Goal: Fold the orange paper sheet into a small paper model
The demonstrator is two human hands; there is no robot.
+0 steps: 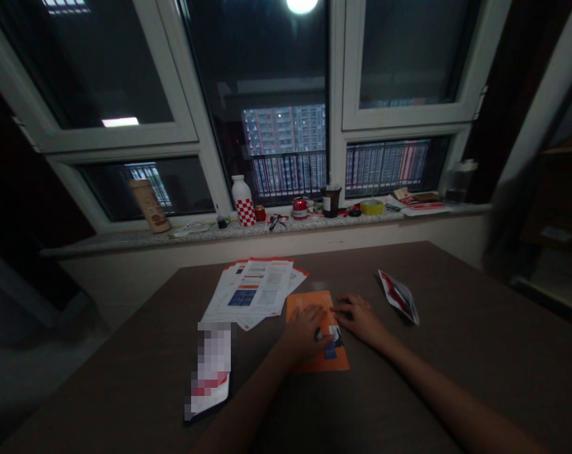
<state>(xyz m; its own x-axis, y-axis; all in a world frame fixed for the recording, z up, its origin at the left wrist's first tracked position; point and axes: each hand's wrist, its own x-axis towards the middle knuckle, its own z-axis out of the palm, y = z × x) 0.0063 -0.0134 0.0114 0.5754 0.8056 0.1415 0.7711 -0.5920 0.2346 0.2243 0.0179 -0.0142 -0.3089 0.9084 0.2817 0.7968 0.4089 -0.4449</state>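
An orange printed booklet [316,364] lies flat on the dark table in front of me. My left hand [304,331] rests across its middle, fingers stretched out over the cover, and hides part of the print. At the booklet's right edge, my right hand [360,318] lies low with its fingers reaching the border. Neither hand shows anything gripped. Just beyond and to the left, a fan of printed sheets [262,290] with orange edges lies loosely stacked, one corner close to the booklet.
A phone-like slab [214,397], partly pixelated, lies left of my forearm. A folded leaflet [399,297] stands partly open to the right. On the windowsill are a checkered bottle [245,205], a tan tumbler [150,207], a dark cup [330,203] and yellow tape [371,207].
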